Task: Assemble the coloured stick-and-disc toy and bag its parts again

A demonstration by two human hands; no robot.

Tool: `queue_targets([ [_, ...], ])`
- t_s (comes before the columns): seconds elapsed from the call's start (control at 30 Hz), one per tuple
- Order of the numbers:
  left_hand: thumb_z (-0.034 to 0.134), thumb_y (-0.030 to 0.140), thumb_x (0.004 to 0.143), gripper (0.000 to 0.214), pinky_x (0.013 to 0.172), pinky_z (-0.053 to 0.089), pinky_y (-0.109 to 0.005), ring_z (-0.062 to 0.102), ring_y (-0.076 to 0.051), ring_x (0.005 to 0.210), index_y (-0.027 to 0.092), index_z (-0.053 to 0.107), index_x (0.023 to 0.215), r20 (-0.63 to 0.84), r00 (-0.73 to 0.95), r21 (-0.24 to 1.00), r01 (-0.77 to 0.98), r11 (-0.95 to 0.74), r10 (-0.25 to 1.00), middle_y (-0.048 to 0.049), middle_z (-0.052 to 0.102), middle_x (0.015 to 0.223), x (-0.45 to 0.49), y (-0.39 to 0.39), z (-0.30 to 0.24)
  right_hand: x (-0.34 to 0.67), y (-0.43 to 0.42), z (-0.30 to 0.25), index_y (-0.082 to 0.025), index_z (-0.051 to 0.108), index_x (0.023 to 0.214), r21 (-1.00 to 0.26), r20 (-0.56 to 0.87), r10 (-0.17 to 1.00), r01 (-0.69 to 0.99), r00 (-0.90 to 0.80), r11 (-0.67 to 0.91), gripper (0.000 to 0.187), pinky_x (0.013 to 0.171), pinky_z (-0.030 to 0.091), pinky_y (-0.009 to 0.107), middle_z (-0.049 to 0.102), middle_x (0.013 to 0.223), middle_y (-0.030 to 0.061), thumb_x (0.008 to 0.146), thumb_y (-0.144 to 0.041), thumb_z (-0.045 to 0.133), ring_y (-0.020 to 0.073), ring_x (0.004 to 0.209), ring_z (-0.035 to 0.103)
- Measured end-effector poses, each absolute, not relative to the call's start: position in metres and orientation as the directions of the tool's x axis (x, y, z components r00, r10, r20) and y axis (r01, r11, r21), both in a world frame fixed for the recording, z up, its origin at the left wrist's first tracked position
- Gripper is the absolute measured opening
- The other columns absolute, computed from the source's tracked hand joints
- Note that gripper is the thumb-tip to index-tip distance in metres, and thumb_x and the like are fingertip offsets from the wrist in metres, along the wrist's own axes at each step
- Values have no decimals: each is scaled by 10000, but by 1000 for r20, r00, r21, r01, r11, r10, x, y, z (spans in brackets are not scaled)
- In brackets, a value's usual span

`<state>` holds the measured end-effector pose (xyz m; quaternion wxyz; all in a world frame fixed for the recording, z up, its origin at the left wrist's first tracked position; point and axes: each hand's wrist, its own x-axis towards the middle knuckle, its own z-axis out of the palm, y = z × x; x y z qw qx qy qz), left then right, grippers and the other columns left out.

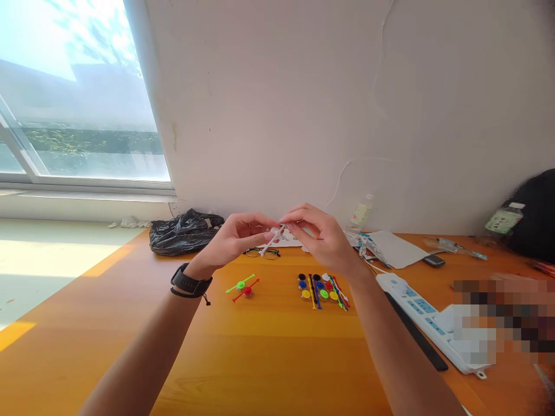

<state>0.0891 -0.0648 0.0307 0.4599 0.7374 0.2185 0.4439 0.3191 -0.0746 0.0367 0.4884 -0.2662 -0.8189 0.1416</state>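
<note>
from my remote station i read both grips closed at the fingertips: left hand (243,236) and right hand (319,234) pinch the white arrow piece (269,243), tilted, raised above the desk (260,364) toward its far edge. green spinner (241,286) and red spinner (248,292) lie on the desk, left of the grouped discs (324,294).

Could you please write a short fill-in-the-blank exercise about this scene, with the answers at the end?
1. The arrow between the left hand and right hand is coloured ____.
2. The black wristband is on the ____ wrist.
3. Beside the green arrow spinner lies a ____ one.
4. The power strip lies to the person's ____.

Missing words: white; left; red; right.
</note>
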Motion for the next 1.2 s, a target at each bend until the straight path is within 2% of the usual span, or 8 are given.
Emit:
queue_targets([
  [0.13,742,316,918,270,773,530,-255,716,-193,937,148,749,1130,362,570,907,-32,-420,738,-103,772,1076,88,-52,20,326,-63,28,-232,734,1036,-515,647,644,389,-408,764,164,850,509,311,686,1068,53,1014,-282,580,190,979,638],
  [0.3,622,469,982,348,750,502,-249,718,-194,926,150,747,1045,181,657,913,164,-373,732,-89,776,1027,84,-28,-2,334,-32,-5,-189,743,1010,-659,354,764,436,-539,613,218,705,476,269,708,912,34,970,-358,611,163,792,611],
  [0.47,795,388,811,273,708,510,-257,701,-191,806,140,751,916,76,725,797,369,-479,685,-58,765,867,95,-10,-30,336,-2,-44,-149,759,956,-712,100,730,464,-676,527,208,615,454,237,689,771,25,907,-322,653,146,679,604],
  [0.6,684,248,824,103,634,465,-214,667,-146,713,172,753,817,-4,746,623,523,-581,666,-13,745,755,107,-2,-53,342,8,-62,-166,726,1044,-726,-94,734,550,-673,412,201,615,498,219,733,826,34,885,-274,666,163,727,685],
  [0.77,708,200,752,37,577,444,-213,634,-136,616,187,742,757,-78,747,568,577,-586,660,4,709,657,118,-2,-67,354,12,-69,-175,686,1078,-577,-210,811,739,-545,347,191,649,520,207,757,874,42,903,-200,612,159,760,721],
  [0.97,691,337,849,184,563,452,-245,647,-152,604,204,752,959,-76,762,553,569,-609,643,-21,740,764,134,-22,-70,369,20,-70,-184,742,989,-425,-256,872,859,-417,286,177,679,476,202,770,1027,63,818,-170,702,169,848,700],
  [1.07,711,430,849,247,592,453,-252,690,-180,707,220,740,977,-44,818,508,513,-692,574,-31,749,835,149,-37,-77,380,23,-70,-180,770,939,-345,-323,886,913,-333,217,159,633,454,212,778,936,68,786,-213,742,178,794,694],
  [1.2,741,457,818,277,614,452,-280,723,-239,795,229,731,976,-13,781,354,588,-727,625,-67,748,872,169,-52,-94,390,25,-74,-183,788,853,-251,-404,880,955,-249,155,137,589,436,227,771,823,51,718,-207,776,183,728,689],
])
